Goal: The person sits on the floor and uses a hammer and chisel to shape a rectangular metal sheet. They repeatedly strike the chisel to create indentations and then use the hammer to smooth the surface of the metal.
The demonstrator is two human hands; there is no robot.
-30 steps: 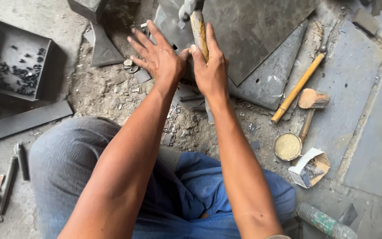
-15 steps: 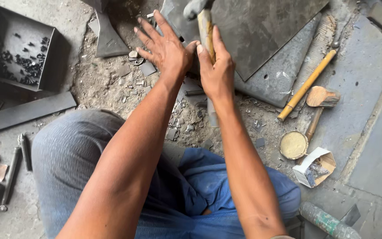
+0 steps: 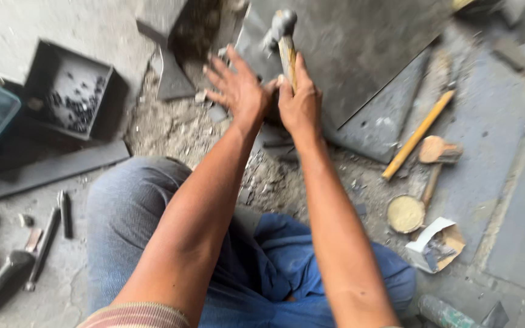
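Right hand (image 3: pixel 301 103) grips a hammer (image 3: pixel 282 36) (wooden handle, grey metal head); left hand (image 3: pixel 236 90) spread.

Blurred hammer (image 3: pixel 282 27) head, slab (image 3: pixel 360 48) cropped.

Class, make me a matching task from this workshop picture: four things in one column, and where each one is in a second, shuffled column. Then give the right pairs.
Things
1. hammer
2. black tray
3. yellow stick
4. torn paper packet

Places
A. on the floor right of the arms, lying slantwise
B. gripped upright in the right hand
C. far left, holding small dark bits
D. lower right, near the round yellowish disc

Pairs: 1-B, 2-C, 3-A, 4-D
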